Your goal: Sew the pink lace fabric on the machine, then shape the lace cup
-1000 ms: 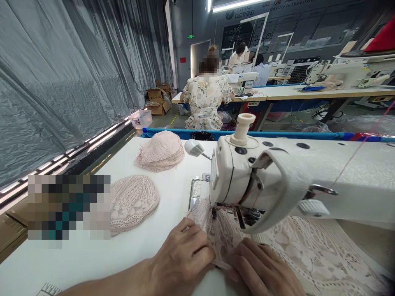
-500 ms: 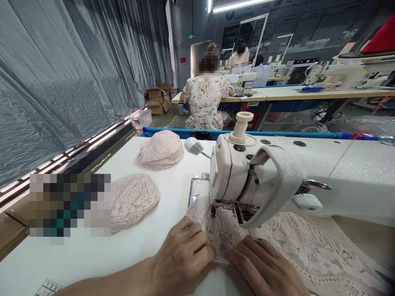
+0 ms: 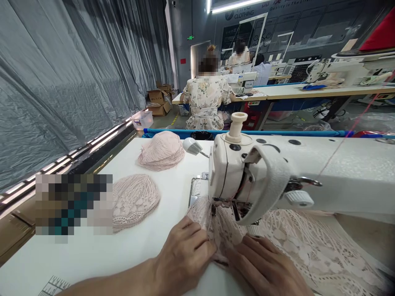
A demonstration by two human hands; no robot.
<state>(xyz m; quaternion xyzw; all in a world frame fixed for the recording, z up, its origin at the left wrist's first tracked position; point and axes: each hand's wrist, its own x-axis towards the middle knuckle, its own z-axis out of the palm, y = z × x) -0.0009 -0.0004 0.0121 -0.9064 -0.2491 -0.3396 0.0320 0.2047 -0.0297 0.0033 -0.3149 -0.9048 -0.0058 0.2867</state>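
Pale pink lace fabric (image 3: pixel 296 242) runs under the presser foot of a white sewing machine (image 3: pixel 247 172) and spreads out to the right of it. My left hand (image 3: pixel 188 255) is closed on the lace's near left edge, thumb and fingers pinched together. Close beside it, my right hand (image 3: pixel 265 263) lies on the lace, its thumb side gripping the near edge and its other fingers bent over the cloth. Between the two hands the edge of the lace is gathered. The fingertips of both hands are partly hidden.
Stacked lace cups (image 3: pixel 135 201) and a second pink cup stack (image 3: pixel 162 150) lie on the white table (image 3: pixel 129 263) to the left. A blurred patch covers the table's left edge. Beyond, a person in a floral dress (image 3: pixel 205 100) sits at another sewing table.
Both hands stay on the lace near the needle, and its edge between them has shifted slightly and shows a darker fold. The view has turned a little to the right.
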